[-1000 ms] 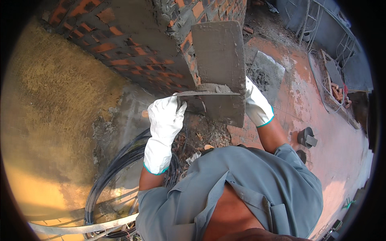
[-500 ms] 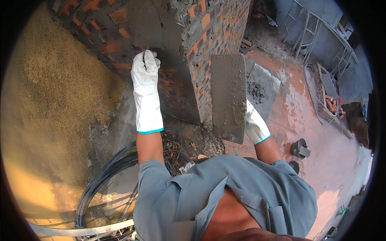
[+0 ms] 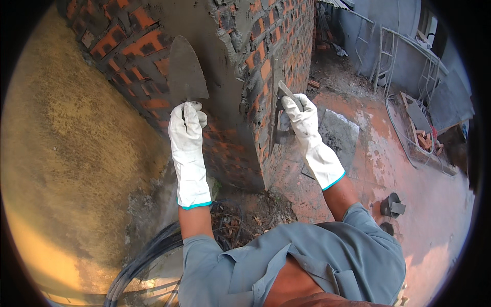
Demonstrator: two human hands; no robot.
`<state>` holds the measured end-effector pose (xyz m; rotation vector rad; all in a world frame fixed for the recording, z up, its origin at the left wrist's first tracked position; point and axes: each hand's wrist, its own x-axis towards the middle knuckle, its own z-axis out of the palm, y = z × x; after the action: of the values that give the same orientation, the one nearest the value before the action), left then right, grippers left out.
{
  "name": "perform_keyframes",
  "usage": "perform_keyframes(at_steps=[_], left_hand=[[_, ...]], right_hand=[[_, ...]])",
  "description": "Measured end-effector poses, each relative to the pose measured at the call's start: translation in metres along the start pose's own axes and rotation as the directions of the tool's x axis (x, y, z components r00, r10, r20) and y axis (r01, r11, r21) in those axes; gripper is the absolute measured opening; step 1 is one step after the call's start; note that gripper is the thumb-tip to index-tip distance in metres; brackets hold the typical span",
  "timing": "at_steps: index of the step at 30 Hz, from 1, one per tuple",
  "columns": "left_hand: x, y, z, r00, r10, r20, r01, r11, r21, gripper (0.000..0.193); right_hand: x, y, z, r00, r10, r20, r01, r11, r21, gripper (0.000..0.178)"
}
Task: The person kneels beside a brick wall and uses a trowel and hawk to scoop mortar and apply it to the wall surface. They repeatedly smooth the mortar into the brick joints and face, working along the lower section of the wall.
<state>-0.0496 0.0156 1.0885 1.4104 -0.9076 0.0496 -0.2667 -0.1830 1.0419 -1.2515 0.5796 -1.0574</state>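
Observation:
White gloves with teal cuffs cover both my hands. My left hand (image 3: 186, 130) is closed around the handle of a pointed trowel (image 3: 185, 69), its grey blade pointing up in front of a brick pillar's left face. Wet grey mortar (image 3: 221, 92) coats the strip beside the pillar's corner. My right hand (image 3: 307, 120) grips a plastering float (image 3: 287, 91) at the pillar's right face. The float is seen nearly edge-on, so its flat face is hidden, and I cannot tell whether it touches the bricks.
A yellow wall (image 3: 97, 169) rises on my left, with coiled black hoses (image 3: 148, 261) at its foot. On the right floor are a dark bucket (image 3: 391, 204), a mortar-stained board (image 3: 340, 135) and a wooden frame with bricks (image 3: 422, 135). Metal racks (image 3: 386, 56) stand farther back.
My right hand has moved up and turned the float from showing its broad, mortar-smeared face to nearly edge-on by the pillar. My left hand is lower, and the trowel blade now shows clearly.

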Motion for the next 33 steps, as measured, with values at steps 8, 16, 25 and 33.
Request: perform_keyframes(at_steps=[8, 16, 25, 33], left_hand=[[0.004, -0.023, -0.038, 0.994, -0.091, -0.065, 0.095, 0.994, 0.061, 0.044], [-0.052, -0.04, -0.056, 0.936, -0.308, -0.169, 0.327, 0.94, 0.101, 0.052], [-0.189, -0.039, -0.014, 0.783, -0.604, 0.152, 0.604, 0.795, 0.05, 0.045], [-0.235, -0.102, 0.183, 0.456, -0.711, 0.535, 0.669, 0.671, 0.32, 0.024]], right_hand=[[0.066, -0.067, 0.071, 0.819, -0.571, 0.056, 0.518, 0.694, -0.5, 0.038], [0.159, -0.115, 0.063, 0.862, -0.503, 0.057, 0.506, 0.849, -0.156, 0.027], [0.182, 0.017, -0.136, 0.988, -0.053, -0.144, 0.061, 0.997, 0.051, 0.037], [0.103, 0.257, -0.328, 0.752, 0.616, -0.235, -0.478, 0.755, 0.449, 0.064]])
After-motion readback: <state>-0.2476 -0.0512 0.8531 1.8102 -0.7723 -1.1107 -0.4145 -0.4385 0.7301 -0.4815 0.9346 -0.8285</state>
